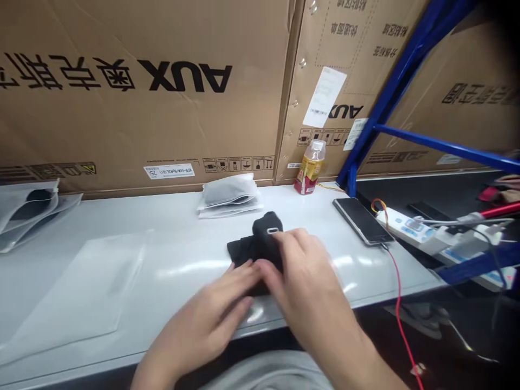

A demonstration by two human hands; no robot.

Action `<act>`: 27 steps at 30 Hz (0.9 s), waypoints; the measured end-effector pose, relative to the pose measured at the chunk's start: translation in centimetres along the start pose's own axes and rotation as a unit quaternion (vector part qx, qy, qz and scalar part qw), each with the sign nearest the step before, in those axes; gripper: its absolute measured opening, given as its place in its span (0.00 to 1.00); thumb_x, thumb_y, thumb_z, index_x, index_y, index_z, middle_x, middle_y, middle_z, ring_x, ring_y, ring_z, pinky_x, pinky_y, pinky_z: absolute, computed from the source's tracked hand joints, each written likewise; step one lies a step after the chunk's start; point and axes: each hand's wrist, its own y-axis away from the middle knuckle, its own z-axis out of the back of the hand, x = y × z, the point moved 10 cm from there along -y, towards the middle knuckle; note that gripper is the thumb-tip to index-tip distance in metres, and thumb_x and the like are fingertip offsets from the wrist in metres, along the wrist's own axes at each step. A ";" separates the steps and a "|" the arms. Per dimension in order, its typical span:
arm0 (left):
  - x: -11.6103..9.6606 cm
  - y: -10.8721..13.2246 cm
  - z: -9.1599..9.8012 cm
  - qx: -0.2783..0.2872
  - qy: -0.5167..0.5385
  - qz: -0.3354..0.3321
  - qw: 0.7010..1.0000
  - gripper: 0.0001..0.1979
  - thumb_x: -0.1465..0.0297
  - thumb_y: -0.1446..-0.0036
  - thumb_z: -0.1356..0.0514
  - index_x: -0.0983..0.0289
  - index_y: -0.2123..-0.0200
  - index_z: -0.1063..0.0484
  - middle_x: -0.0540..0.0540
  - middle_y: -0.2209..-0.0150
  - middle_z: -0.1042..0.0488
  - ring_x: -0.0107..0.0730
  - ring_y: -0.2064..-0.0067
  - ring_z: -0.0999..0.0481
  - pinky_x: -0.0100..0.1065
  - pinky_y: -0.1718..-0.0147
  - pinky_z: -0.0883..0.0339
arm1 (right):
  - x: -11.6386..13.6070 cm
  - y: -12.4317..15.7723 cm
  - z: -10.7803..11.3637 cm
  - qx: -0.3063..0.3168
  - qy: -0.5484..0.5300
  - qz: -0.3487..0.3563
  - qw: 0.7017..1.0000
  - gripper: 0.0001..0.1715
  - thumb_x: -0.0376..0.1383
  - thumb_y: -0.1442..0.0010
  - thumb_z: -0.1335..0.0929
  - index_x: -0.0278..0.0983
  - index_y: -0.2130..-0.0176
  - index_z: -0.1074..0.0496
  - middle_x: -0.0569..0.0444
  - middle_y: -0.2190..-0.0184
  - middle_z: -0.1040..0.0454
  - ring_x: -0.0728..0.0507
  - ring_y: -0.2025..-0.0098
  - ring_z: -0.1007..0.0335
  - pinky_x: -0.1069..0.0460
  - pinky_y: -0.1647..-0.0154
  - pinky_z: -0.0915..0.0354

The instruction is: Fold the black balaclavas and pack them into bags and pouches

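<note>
A small black cloth item (pixel 268 225) with a white rectangular mark lies partly folded on the white tabletop, near its front edge. My right hand (pixel 300 265) grips its right side, with the thumb in front and the fingers over the top. My left hand (pixel 211 314) rests against the cloth's lower left, its fingers stretched out and the thumb apart from them. Both hands meet at the cloth and cover much of its lower part. The hands are slightly blurred, and the cloth's exact kind cannot be made out.
A frosted plastic bag (pixel 81 292) lies flat at left, and filled bags (pixel 30 211) sit behind it. More folded bags (pixel 229 195) lie by the cardboard boxes (pixel 142 124). Right are a bottle (pixel 310 168), a cabled phone (pixel 363 221), power strips (pixel 410 227) and a blue frame (pixel 382 103).
</note>
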 end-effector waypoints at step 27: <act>-1.8 -3.2 -3.1 -0.067 -0.217 0.031 0.973 0.30 0.66 0.26 0.54 0.68 0.25 0.48 0.63 0.25 0.43 0.52 0.26 0.41 0.58 0.32 0.39 | -2.4 1.7 -8.2 0.140 -0.038 0.048 0.988 0.30 0.33 0.24 0.44 0.25 0.30 0.37 0.39 0.29 0.37 0.33 0.25 0.45 0.34 0.28 0.39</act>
